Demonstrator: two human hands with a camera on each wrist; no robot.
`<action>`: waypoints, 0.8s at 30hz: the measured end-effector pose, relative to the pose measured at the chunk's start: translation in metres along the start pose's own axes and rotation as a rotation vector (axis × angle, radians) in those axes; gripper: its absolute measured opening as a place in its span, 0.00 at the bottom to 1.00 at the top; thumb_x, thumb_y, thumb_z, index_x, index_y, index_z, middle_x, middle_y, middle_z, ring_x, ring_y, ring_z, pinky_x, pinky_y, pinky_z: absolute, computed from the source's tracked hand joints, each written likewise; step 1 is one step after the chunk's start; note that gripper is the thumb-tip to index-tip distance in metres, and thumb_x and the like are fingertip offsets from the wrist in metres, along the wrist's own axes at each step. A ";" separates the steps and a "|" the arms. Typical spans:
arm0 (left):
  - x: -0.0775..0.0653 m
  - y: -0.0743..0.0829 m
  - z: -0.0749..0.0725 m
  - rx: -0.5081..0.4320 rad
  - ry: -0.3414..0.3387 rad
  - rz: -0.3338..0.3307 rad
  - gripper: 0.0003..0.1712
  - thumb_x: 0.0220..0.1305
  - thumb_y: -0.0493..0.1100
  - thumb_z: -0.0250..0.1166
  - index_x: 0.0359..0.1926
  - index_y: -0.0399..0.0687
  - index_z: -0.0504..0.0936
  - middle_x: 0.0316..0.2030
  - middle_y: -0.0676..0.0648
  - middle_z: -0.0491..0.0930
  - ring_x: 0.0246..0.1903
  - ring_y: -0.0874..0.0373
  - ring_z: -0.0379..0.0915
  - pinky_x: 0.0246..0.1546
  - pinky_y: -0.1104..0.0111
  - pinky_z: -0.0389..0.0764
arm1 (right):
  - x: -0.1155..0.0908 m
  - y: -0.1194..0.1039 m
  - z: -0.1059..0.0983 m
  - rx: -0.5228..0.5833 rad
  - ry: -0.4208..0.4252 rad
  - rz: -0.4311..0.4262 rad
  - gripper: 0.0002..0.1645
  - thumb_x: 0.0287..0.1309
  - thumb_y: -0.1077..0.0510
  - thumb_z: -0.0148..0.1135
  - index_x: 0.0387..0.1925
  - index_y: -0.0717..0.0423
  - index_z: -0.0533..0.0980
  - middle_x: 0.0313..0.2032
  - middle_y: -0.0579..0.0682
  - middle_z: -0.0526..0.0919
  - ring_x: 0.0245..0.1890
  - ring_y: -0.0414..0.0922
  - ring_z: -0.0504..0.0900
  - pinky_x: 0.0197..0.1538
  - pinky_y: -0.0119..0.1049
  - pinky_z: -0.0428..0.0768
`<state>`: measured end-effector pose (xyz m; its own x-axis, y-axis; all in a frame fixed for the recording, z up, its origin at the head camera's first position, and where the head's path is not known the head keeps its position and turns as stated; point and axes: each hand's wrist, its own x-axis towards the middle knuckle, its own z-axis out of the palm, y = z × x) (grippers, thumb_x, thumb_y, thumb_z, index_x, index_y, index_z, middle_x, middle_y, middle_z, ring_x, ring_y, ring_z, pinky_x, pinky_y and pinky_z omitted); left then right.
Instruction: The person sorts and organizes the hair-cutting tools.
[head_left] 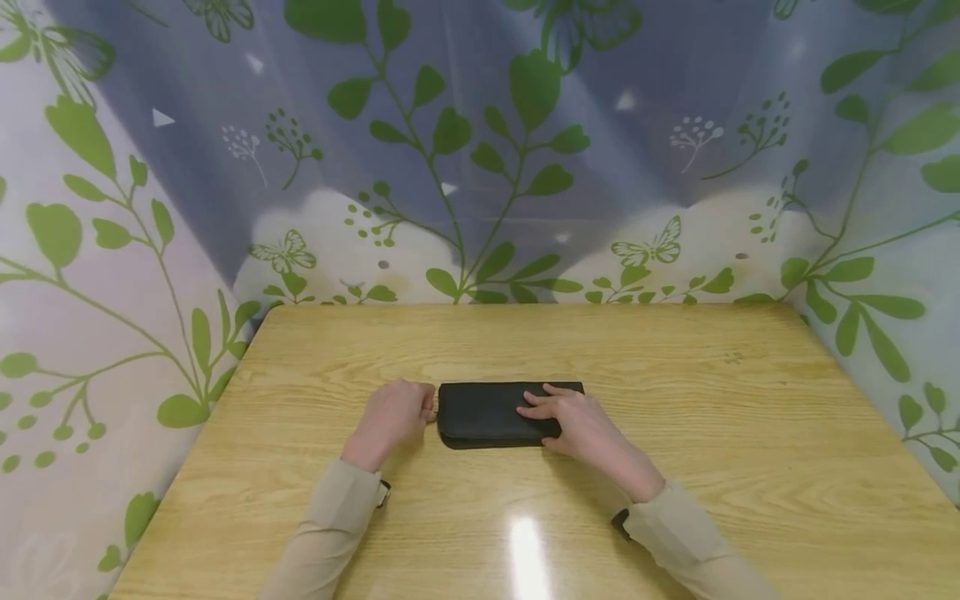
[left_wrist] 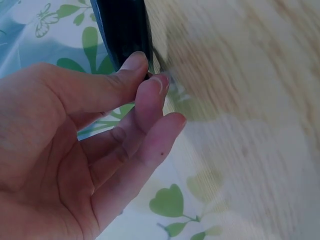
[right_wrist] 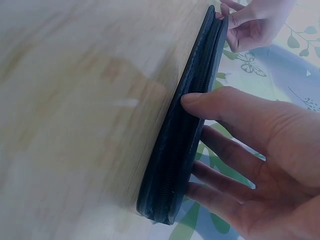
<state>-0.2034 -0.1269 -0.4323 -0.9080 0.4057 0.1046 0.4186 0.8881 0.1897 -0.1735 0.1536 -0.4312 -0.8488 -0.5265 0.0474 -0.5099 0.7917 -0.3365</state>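
A black zip wallet lies flat on the wooden table, its long zipped edge facing the near side. At its left end, my left hand pinches what looks like the zipper pull between thumb and index finger; the fingertips hide most of it. My right hand holds the wallet's right part, with fingers spread over the top face. In the right wrist view the thumb presses on the zipped edge, and the zipper teeth look closed along the part that shows.
The light wood table reaches back to a patterned curtain with green leaves and butterflies, which also hangs at both sides. A bright light reflection falls on the tabletop near the front. Dark bands show at both sleeve cuffs.
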 end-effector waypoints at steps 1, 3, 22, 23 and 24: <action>0.001 -0.001 0.001 0.000 -0.001 0.000 0.16 0.51 0.41 0.68 0.16 0.52 0.69 0.14 0.55 0.68 0.16 0.61 0.62 0.14 0.70 0.62 | 0.000 0.000 0.000 -0.001 0.000 0.003 0.33 0.41 0.62 0.71 0.54 0.47 0.76 0.61 0.51 0.72 0.62 0.55 0.64 0.27 0.38 0.79; 0.002 -0.002 0.002 0.003 -0.001 0.004 0.16 0.51 0.41 0.68 0.16 0.52 0.69 0.15 0.56 0.68 0.16 0.61 0.62 0.14 0.70 0.63 | 0.000 0.000 0.000 -0.002 0.002 0.006 0.33 0.41 0.62 0.71 0.54 0.47 0.76 0.61 0.50 0.72 0.62 0.55 0.64 0.30 0.40 0.81; 0.010 -0.006 0.004 0.001 -0.015 -0.021 0.15 0.54 0.39 0.65 0.17 0.52 0.69 0.14 0.55 0.69 0.15 0.61 0.62 0.13 0.71 0.62 | -0.001 0.000 0.002 0.016 0.020 -0.013 0.32 0.40 0.64 0.70 0.53 0.48 0.77 0.60 0.51 0.73 0.61 0.56 0.64 0.22 0.34 0.75; 0.010 -0.006 0.004 0.000 -0.013 -0.021 0.15 0.54 0.39 0.65 0.17 0.52 0.69 0.14 0.55 0.69 0.15 0.61 0.62 0.13 0.71 0.62 | -0.002 0.001 0.002 0.015 0.021 -0.014 0.32 0.40 0.64 0.70 0.53 0.48 0.77 0.60 0.51 0.73 0.61 0.56 0.64 0.22 0.33 0.75; 0.011 -0.006 0.004 0.001 -0.013 -0.020 0.15 0.54 0.39 0.65 0.17 0.52 0.69 0.14 0.54 0.69 0.15 0.61 0.62 0.13 0.71 0.62 | -0.002 0.001 0.001 0.022 0.023 -0.015 0.32 0.40 0.65 0.70 0.53 0.48 0.77 0.60 0.51 0.73 0.61 0.57 0.64 0.21 0.33 0.74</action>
<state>-0.2158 -0.1266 -0.4357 -0.9164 0.3906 0.0877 0.4003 0.8964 0.1904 -0.1722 0.1549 -0.4328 -0.8441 -0.5311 0.0742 -0.5199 0.7764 -0.3563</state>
